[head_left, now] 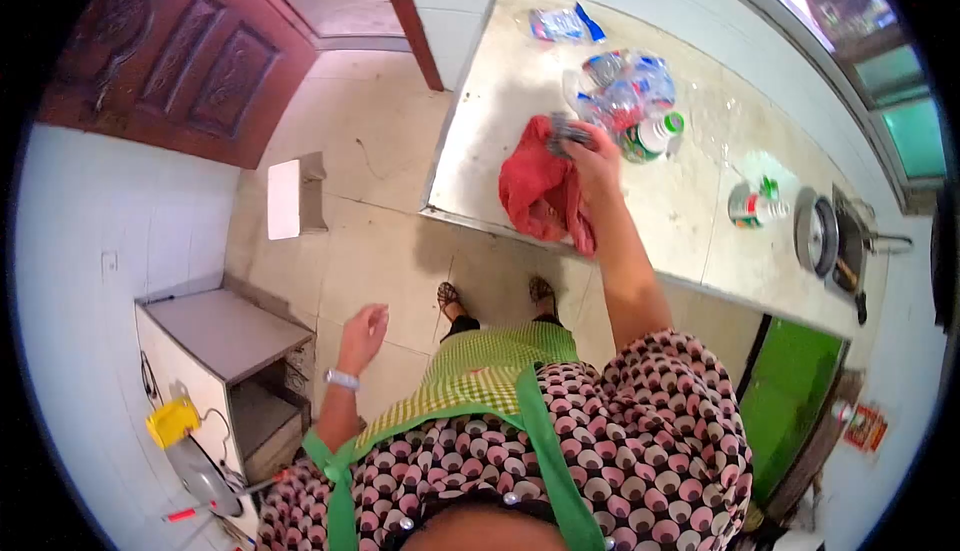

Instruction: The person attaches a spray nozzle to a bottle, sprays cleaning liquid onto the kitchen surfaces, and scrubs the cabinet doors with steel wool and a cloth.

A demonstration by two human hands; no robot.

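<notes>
My right hand point(595, 156) is closed round a dark grey scrubber point(570, 134), just above the countertop. Beneath and beside it, a crumpled red cloth point(540, 183) lies at the counter's front edge, part of it hanging over. Right of the hand is a green-and-white bottle with a green cap point(652, 138). Clear plastic bottles point(625, 91) are heaped behind the hand. My left hand point(365, 336) hangs over the floor, away from the counter, fingers loosely bent and nothing visible in it.
The countertop point(690, 226) also bears a plastic package point(560, 24), another bottle point(755, 209) and a round metal pan point(820, 236) near the sink. A white box point(284, 199) is on the floor. A low cabinet point(225, 331) stands at the left, below a brown door point(190, 61).
</notes>
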